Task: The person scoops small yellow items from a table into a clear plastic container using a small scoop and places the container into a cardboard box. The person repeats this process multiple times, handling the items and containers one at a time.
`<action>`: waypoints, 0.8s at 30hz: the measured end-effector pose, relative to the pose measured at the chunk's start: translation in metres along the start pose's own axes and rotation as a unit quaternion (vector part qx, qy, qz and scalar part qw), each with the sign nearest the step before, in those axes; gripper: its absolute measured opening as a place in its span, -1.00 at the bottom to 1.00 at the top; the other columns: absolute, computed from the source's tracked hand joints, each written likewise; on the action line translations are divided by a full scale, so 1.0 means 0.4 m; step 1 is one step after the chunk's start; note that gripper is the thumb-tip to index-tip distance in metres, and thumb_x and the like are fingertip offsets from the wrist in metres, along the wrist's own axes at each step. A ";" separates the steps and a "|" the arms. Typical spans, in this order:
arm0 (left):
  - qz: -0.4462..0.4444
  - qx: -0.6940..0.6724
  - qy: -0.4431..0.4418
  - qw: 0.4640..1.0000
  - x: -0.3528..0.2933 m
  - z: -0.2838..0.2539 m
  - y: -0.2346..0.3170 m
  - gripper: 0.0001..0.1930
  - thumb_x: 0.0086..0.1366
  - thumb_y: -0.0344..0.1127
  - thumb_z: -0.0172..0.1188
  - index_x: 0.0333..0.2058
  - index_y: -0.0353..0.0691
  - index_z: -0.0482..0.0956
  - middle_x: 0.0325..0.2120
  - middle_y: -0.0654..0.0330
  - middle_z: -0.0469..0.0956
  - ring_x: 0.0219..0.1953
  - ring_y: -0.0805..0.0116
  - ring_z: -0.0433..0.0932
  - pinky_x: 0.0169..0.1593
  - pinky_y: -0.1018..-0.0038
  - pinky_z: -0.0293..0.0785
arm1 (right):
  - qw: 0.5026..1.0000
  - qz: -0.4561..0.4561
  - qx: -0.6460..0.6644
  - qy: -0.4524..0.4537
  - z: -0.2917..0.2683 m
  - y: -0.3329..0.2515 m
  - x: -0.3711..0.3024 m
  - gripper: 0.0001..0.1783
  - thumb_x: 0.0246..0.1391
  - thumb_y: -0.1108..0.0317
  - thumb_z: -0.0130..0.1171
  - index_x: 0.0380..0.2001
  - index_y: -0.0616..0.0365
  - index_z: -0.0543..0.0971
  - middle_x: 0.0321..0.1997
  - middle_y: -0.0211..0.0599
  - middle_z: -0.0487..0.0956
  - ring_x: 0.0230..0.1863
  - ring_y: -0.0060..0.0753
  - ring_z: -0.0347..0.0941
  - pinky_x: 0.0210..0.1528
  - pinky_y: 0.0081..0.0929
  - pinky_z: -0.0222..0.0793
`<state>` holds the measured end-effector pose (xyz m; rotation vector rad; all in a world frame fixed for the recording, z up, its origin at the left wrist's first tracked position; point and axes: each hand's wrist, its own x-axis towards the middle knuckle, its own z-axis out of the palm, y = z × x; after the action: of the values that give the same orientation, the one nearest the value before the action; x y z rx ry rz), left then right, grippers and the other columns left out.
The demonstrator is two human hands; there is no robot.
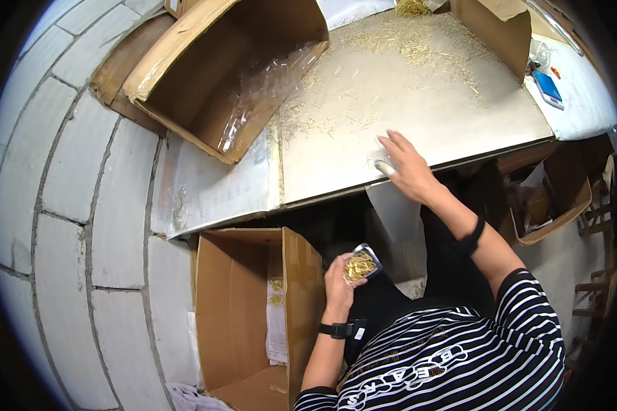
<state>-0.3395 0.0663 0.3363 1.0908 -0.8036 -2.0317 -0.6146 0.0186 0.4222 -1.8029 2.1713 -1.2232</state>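
My left hand (337,282) is closed round a small clear plastic box (361,265) heaped with thin gold-coloured metal pieces, held low in front of the table. Over the table's front edge, my right hand (407,166) is spread with nothing in it; a pale cover shows on one fingertip. More of the thin gold-coloured pieces (418,44) lie scattered across the pale tabletop (363,154), thickest toward the back. Their exact kind is too small to make out.
A large cardboard box (185,65) with clear plastic packages (267,89) stands at the table's left. Another open cardboard box (240,308) is beside my left arm, with a paper strip inside. A small blue scale-like device (547,88) and a third box (552,195) are at right.
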 end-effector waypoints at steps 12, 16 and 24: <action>-0.137 -0.022 -0.096 0.986 0.209 0.141 -0.202 -0.62 0.43 -0.12 -0.25 -0.08 -0.28 0.41 -0.33 0.13 0.59 -0.41 0.34 0.64 -0.54 0.50 0.61 | 0.986 -0.126 -0.063 -0.090 -0.027 -0.046 -0.137 -0.53 -0.13 0.53 0.10 -0.04 0.29 0.45 0.14 -0.13 0.42 0.25 -0.12 0.26 0.21 -0.31 0.26; -0.153 -0.015 -0.118 0.981 0.204 0.151 -0.213 -0.62 0.43 -0.12 -0.28 -0.09 -0.28 0.41 -0.33 0.11 0.59 -0.44 0.34 0.65 -0.56 0.54 0.60 | 0.989 -0.112 0.014 -0.097 -0.139 -0.051 -0.252 -0.60 -0.16 0.61 0.14 -0.13 0.26 0.51 0.00 -0.11 0.52 0.11 -0.06 0.41 0.11 -0.24 0.37; -0.206 0.001 -0.156 0.966 0.141 0.119 -0.189 -0.60 0.44 -0.11 -0.22 -0.09 -0.33 0.43 -0.30 0.11 0.59 -0.41 0.38 0.63 -0.55 0.56 0.59 | 0.992 0.021 0.047 -0.114 -0.214 0.025 -0.351 -0.68 -0.11 0.62 0.16 -0.19 0.27 0.54 -0.12 -0.08 0.55 -0.11 -0.04 0.51 -0.09 -0.31 0.47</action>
<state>-0.4251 0.0743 0.2748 1.0158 -0.7785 -2.6008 -0.6227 0.1829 0.4156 -1.7542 1.9822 -1.0356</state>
